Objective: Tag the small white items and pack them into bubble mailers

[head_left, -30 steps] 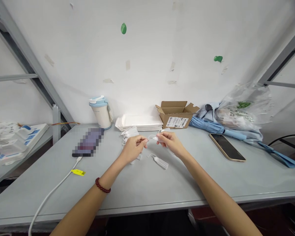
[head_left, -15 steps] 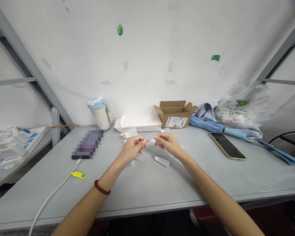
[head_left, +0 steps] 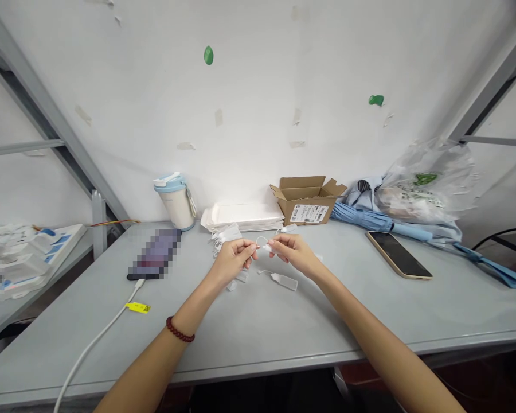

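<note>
The left hand and right hand meet over the middle of the grey table. The right thumb and fingers pinch a small white tube, most of it hidden by the hand. A thin string arches up in a loop between the two hands; the left thumb and forefinger are pressed together on what appears to be its end, though it is too small to be sure.

A loose clear tube lies on the table just in front of the hands, its own string trailing leftward. A pile of similar tubes sits behind and partly under the left hand, and another tube lies behind the right hand.

Along the wall stand a cup, a stack of white packets and an open cardboard box. To the right lie a blue umbrella, a plastic bag and a phone. A white cable with a yellow tag runs to a blurred device on the left.
</note>
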The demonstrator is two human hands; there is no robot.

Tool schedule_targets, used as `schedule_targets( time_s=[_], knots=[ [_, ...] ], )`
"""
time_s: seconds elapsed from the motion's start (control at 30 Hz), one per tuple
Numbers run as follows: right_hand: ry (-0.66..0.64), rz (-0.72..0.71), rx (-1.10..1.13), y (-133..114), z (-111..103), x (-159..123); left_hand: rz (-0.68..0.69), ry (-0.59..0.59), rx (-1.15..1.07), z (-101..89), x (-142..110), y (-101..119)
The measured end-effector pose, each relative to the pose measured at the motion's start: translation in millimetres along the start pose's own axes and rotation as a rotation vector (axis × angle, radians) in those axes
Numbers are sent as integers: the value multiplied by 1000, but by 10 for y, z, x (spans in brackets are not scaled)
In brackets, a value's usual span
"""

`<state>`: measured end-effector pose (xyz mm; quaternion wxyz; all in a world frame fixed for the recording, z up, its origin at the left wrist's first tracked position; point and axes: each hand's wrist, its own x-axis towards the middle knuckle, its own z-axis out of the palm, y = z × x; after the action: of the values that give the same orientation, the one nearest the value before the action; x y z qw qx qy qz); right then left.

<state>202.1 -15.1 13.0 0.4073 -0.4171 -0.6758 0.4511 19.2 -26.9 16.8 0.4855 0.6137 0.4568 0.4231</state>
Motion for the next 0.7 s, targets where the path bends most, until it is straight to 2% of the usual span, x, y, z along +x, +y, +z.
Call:
schedule_targets(
  time_s=[0.2,0.37,0.7],
  knots=[
    [-21,-3,-34,3,-4,0,6,-19,48,-6,2,-10],
    [-16,-22,-101,-1,14,-2,56,11,86,2,11,-55],
    [-43,-8,-37,63,94,-14,70,-18,114,19,-6,-103]
  ],
)
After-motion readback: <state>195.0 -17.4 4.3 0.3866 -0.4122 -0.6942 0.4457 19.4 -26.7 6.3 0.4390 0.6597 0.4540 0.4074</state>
